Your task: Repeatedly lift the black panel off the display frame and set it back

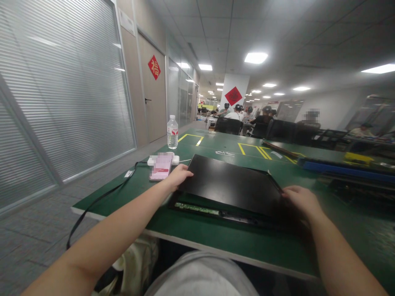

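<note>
A flat black screen panel (231, 181) is tilted above the green tabletop in front of me. My left hand (179, 176) is closed on its left edge, thumb on the top face. At the opposite edge my right hand (300, 198) grips the panel, its fingers partly hidden and a little blurred. Below the panel's near edge shows a dark frame (237, 216) with a strip of green circuit board (197, 209) at its left. How far the panel is from that frame is hard to tell.
A phone (160, 166) lies by a white power strip (175, 159), whose black cable (101, 197) hangs off the left edge. Behind stands a water bottle (172, 132). Blue and black parts (342, 168) lie at the right. Yellow tape (254, 150) marks the table (123, 201); people sit farther back.
</note>
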